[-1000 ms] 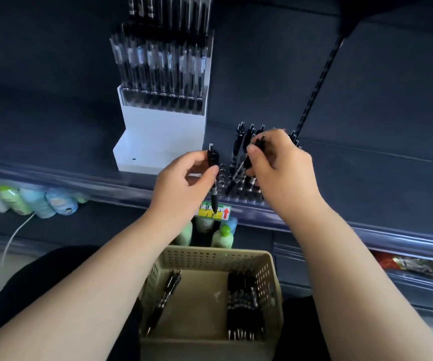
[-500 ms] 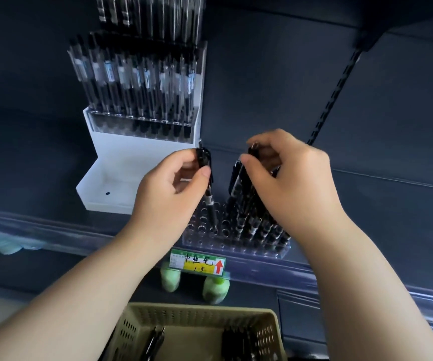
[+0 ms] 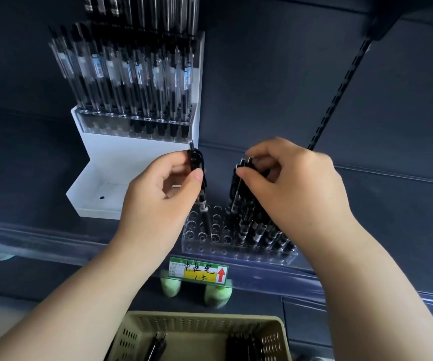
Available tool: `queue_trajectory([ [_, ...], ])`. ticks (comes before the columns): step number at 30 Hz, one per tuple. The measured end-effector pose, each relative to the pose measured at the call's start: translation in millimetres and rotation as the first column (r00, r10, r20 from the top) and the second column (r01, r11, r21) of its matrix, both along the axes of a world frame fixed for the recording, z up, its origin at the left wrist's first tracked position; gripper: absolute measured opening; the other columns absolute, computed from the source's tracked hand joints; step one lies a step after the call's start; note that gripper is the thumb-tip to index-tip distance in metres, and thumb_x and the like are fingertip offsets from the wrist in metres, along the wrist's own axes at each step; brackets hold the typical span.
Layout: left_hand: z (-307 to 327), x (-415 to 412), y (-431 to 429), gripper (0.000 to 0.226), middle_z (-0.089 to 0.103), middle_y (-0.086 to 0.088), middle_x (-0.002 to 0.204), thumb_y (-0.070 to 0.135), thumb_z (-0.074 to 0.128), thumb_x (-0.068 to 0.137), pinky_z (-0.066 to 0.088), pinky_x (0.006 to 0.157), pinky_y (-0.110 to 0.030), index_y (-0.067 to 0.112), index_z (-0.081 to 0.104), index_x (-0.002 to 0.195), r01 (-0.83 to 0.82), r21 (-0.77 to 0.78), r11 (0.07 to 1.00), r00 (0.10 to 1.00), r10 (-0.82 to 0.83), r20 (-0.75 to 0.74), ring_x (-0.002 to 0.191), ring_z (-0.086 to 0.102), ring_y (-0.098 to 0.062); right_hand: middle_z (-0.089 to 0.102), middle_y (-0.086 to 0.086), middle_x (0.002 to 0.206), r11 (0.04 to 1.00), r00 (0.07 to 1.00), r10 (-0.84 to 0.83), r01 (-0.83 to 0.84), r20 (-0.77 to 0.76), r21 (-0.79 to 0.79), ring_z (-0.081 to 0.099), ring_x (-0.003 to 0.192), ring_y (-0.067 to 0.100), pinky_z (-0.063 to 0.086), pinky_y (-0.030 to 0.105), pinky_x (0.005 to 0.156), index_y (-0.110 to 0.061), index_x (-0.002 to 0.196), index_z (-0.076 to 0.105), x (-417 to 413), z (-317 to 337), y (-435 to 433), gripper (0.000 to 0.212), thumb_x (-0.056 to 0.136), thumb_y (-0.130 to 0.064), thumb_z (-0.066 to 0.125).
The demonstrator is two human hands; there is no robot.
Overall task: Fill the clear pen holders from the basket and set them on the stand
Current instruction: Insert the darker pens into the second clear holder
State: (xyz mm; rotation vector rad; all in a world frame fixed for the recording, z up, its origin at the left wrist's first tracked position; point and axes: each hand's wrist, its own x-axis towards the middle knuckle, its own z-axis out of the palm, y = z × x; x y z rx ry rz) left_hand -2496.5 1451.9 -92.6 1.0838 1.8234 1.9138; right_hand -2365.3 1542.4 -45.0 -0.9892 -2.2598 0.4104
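Filling is the step in hand. The clear pen holder (image 3: 210, 250) sits on the shelf (image 3: 54, 230) edge, its right rows stocked and its left holes vacant. The left hand (image 3: 158, 201) pinches a black pen (image 3: 205, 217), tip at a vacant hole. The right hand (image 3: 296, 188) grips the tops of the standing pens (image 3: 246, 222). The next move likely calls for aligning the pen upright and pressing it down. The white stand (image 3: 111, 178) is behind, the basket (image 3: 202, 315) below.

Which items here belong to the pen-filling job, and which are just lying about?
Job: left hand pinching black pen; right hand holding standing pens; clear holder; basket; white stand.
Lying about: price label; green bottles.
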Motion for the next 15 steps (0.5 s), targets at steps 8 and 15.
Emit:
queue_trajectory([
  [8,0.7,-2.0,0.1,0.017,0.070,0.016,0.092,0.022,0.064,0.084,0.045,0.074,-0.004,0.034,0.065,0.096,0.002,0.003,1.000,1.000,-0.002,0.012,0.088,0.063,0.004,0.065,-0.015,0.070,0.997,0.999,-0.023,0.020,0.041,0.073,0.057,0.072,0.009,0.051,0.029,0.061,-0.032,0.083,0.068,-1.3,-4.9,-0.8,0.003,0.081,-0.030,0.066],
  [15,4.4,5.2,-2.5,0.021,0.070,0.019,0.087,0.013,0.065,0.084,0.045,0.068,-0.004,0.032,0.066,0.092,0.093,0.035,0.995,0.996,-0.093,-0.004,0.080,0.065,0.004,0.063,-0.011,0.064,0.991,0.999,-0.003,-0.003,0.039,0.135,0.057,0.070,0.013,0.052,0.032,0.060,-0.030,0.078,0.070,-1.3,-3.8,-5.1,0.005,0.079,-0.026,0.068],
])
